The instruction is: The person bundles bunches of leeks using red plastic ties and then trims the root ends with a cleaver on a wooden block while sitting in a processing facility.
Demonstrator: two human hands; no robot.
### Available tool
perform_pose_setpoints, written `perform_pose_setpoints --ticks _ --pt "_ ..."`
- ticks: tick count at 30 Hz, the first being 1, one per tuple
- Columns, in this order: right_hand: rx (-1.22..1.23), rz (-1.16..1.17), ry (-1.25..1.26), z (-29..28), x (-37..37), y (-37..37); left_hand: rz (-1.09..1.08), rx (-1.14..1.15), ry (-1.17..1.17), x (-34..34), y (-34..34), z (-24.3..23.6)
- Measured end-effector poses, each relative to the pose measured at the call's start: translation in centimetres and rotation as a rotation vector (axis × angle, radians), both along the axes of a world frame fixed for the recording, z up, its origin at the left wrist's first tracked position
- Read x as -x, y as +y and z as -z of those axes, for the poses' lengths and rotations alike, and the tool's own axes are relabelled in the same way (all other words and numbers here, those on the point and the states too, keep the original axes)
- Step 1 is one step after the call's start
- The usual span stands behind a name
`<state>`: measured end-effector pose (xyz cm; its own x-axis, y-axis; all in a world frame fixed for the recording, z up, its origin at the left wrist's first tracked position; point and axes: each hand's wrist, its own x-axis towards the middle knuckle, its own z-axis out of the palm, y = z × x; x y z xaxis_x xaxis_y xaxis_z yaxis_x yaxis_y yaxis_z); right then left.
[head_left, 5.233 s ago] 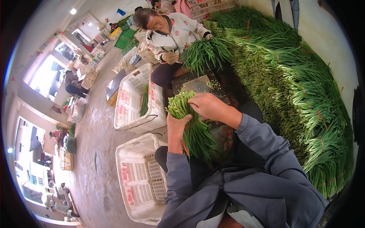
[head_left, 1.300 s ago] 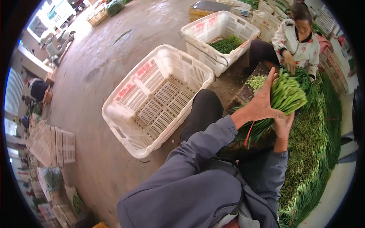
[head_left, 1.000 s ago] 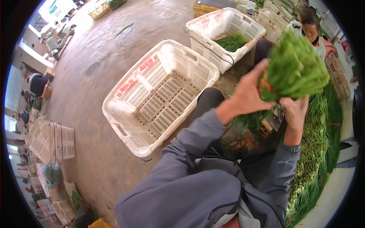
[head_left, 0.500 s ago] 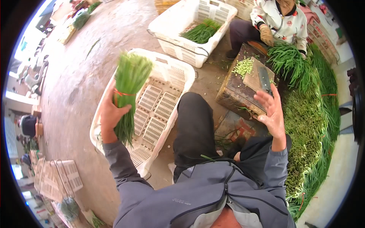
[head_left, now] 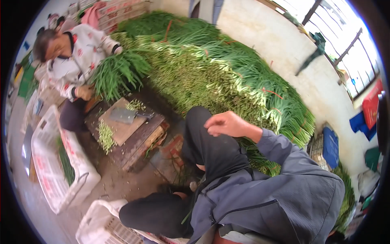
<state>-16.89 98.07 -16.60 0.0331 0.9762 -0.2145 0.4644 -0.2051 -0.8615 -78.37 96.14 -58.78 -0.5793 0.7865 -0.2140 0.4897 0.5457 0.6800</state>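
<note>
**Empty hand over the knee, heap of greens right there**

Closest in: the person's grey jacket sleeve (head_left: pixel 284 179) and dark trousers, with the right hand (head_left: pixel 227 123) hanging over the raised right knee (head_left: pixel 203 134). Its fingers are curled loosely together and hold nothing. The left hand isn't in view at all, so no telling what it's doing.

The corner of a white plastic crate (head_left: pixel 101 223) sits by the lower leg, and another one (head_left: pixel 53 166) with some greens in it is off to the left.

A bit further out is the wooden chopping block (head_left: pixel 130 130) with a cleaver (head_left: pixel 124 116) lying flat on it and cut green trimmings (head_left: pixel 106 136) along its edge.

Beyond that, the big heap of long green stalks (head_left: pixel 211 73) runs along the wall, just beside that right hand. My take: for a tidy bunch, grab stalks with the ends lined up, and stay clear of the blade.

Far left, another person (head_left: pixel 77 57) in a patterned top is handling their own bundle (head_left: pixel 115 73).
</note>
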Motion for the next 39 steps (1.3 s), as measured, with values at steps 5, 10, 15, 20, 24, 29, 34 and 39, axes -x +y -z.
perform_pose_setpoints --ticks 5,10,15,20,24,29,34,39 --pt "-0.223 0.449 -0.376 -5.0 -10.3 -2.6 0.071 0.038 0.036 -0.3 2.3 -0.9" --pt "-0.037 0.038 -1.272 -5.8 -27.5 -6.0 0.162 0.011 0.015 1.0 3.4 -1.8" --pt "0.085 -0.32 -1.138 -0.6 -29.9 -3.6 0.866 -0.553 0.636 11.4 0.0 -8.2" --pt "-0.056 -0.325 -1.187 0.3 -34.0 -7.4 -0.117 -0.568 -0.454 2.8 0.5 -21.8" --pt "-0.284 -0.342 -1.095 -3.1 -30.1 -4.5 -0.157 -0.713 -0.372 -2.6 -0.5 -33.0" --pt "-0.504 -0.145 -0.739 -8.6 -23.7 -1.3 -0.07 -0.798 -0.447 -9.6 0.6 -36.1" --pt "-0.646 -0.087 -0.315 -13.3 -13.7 3.8 -0.11 -0.775 -0.494 -14.2 -2.7 -32.5" --pt "-0.813 -0.178 -0.189 -15.5 -7.8 9.3 -0.204 -0.694 -0.256 -16.6 -9.6 -28.8"
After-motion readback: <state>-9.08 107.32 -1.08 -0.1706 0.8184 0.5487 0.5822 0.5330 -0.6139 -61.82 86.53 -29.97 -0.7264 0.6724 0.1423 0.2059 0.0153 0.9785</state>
